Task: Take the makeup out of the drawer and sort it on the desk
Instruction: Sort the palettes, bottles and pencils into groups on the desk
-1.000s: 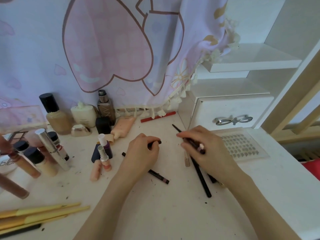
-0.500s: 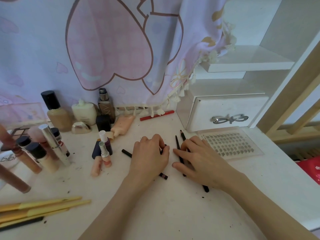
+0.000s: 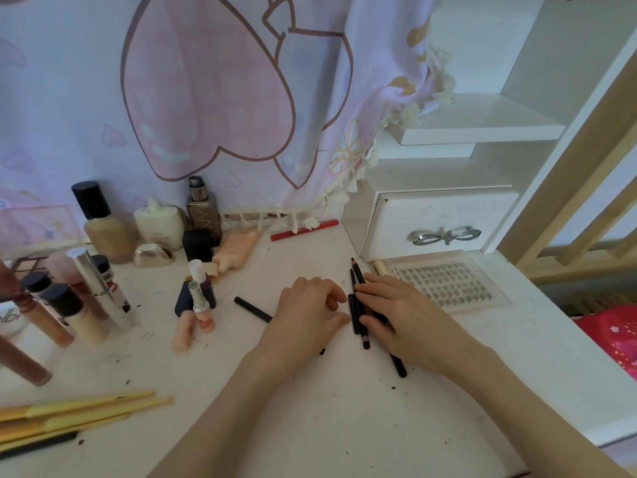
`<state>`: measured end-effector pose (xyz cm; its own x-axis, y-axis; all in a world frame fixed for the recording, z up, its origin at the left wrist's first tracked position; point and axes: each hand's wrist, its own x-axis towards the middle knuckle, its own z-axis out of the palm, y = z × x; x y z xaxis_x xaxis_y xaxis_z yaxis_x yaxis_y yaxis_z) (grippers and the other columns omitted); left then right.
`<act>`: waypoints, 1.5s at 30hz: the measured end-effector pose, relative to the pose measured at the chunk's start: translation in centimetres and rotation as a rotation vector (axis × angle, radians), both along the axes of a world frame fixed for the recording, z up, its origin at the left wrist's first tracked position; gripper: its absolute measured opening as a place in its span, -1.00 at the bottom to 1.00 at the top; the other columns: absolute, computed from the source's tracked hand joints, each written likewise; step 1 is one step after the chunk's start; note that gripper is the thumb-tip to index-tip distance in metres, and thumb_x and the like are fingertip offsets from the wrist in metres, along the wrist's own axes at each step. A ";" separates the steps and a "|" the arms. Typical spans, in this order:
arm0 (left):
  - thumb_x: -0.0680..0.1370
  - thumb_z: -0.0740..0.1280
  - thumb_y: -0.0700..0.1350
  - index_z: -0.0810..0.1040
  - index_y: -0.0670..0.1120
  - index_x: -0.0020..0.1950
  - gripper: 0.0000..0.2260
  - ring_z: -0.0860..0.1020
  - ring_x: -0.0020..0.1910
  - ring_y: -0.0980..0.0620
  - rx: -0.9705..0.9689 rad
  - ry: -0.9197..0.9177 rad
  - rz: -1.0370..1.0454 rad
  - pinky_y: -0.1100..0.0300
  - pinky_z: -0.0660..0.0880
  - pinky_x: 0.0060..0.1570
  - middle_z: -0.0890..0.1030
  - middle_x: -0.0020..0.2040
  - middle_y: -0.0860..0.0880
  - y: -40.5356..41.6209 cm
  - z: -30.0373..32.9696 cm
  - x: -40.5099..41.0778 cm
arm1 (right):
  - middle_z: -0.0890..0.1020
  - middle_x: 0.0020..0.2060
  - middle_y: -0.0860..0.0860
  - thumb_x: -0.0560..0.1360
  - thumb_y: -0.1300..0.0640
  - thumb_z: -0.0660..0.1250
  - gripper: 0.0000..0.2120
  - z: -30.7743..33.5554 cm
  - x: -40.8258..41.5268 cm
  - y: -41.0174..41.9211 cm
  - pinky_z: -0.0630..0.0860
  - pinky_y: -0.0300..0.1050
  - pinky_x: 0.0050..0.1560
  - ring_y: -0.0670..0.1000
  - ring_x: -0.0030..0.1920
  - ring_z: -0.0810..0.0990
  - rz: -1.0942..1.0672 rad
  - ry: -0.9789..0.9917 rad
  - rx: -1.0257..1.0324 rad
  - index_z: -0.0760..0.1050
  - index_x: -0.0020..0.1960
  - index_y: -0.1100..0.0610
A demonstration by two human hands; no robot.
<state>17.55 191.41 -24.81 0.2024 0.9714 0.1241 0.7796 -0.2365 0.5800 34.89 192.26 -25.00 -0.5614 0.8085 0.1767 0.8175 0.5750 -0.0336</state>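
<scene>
Both hands have drawn closer since a moment ago: the right hand point(image 3: 396, 315) now lies flat, fingers straight, its grip spread over the black makeup pencils point(image 3: 358, 305) on the table point(image 3: 344, 426). Left hand point(image 3: 306, 312) rests beside them, fingers loosely curled over another black pencil point(image 3: 253, 309).

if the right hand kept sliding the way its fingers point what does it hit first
The right hand lies flat on the black pencils, fingers pointing left. Going on, it would most likely meet the left hand, whose fingertips sit just beyond the pencils.
</scene>
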 end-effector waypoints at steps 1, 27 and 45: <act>0.53 0.29 0.00 0.49 0.05 0.14 -0.80 0.38 0.06 0.11 0.018 0.041 -0.012 0.22 0.27 0.10 0.47 -0.04 0.14 0.0 0.0 0.0 | 0.64 0.10 0.06 0.43 0.04 0.27 -0.62 0.0 0.0 0.0 0.25 -0.08 0.26 0.09 0.22 0.55 0.001 0.016 -0.014 0.58 0.14 0.22; 0.58 0.22 -0.17 0.57 -0.07 0.09 -0.84 0.48 -0.02 0.12 0.366 -0.217 0.107 0.40 0.36 -0.08 0.50 -0.09 0.14 1.3 1.9 -4.4 | 0.57 -0.29 -0.11 0.48 0.09 0.34 -0.94 4.4 -6.0 0.2 0.44 -0.31 -0.17 -0.15 -0.28 0.48 -0.190 0.614 -0.342 0.53 -0.18 0.03; 0.57 0.12 0.05 0.44 -0.02 -0.12 -0.79 0.41 -0.38 0.07 0.176 -0.157 -0.057 0.28 0.28 -0.42 0.47 -0.39 -0.02 0.6 1.0 -2.7 | 0.52 -0.48 -0.03 0.57 0.19 0.21 -0.79 2.7 -5.5 0.6 0.37 -0.36 -0.43 -0.11 -0.49 0.38 -0.126 1.433 -0.638 0.55 -0.17 0.22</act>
